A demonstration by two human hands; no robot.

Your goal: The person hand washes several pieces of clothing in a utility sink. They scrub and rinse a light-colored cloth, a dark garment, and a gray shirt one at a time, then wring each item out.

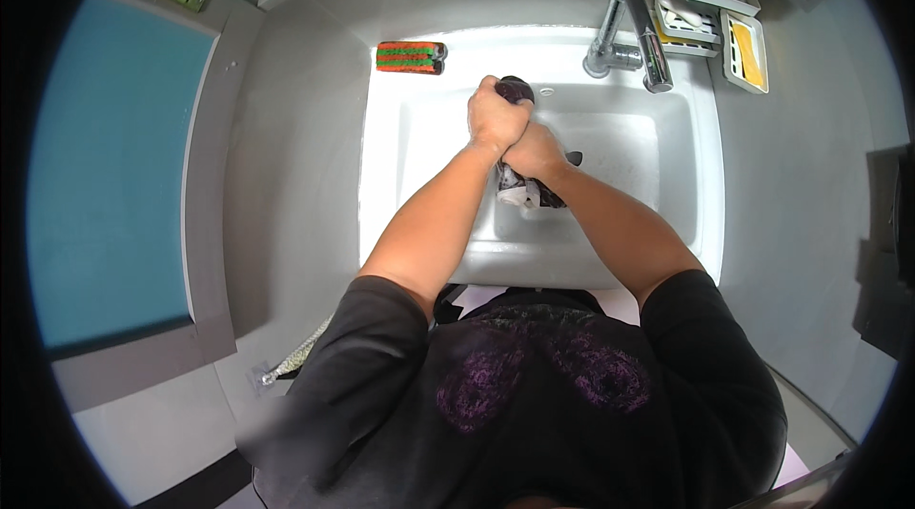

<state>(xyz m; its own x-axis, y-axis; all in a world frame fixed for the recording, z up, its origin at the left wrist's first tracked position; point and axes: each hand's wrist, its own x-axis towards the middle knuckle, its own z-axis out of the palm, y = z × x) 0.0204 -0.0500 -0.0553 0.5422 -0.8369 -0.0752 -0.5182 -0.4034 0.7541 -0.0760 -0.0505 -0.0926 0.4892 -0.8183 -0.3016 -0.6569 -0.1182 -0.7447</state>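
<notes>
Over the white sink basin, my left hand is closed around a dark, wet-looking cloth, whose bunched end pokes out above my fist. Just below and to the right, my right hand grips the same cloth, and the two hands touch. Under my right hand the lower part of the cloth hangs down, with a white patch and some suds on it. A small dark bit of cloth shows to the right of my right wrist. My fingers hide the middle of the cloth.
A chrome faucet rises at the sink's back right. Brushes with red and green bristles lie on the back left rim. Soap dishes holding yellow and white bars hang at the right. A blue-panelled door stands at the left.
</notes>
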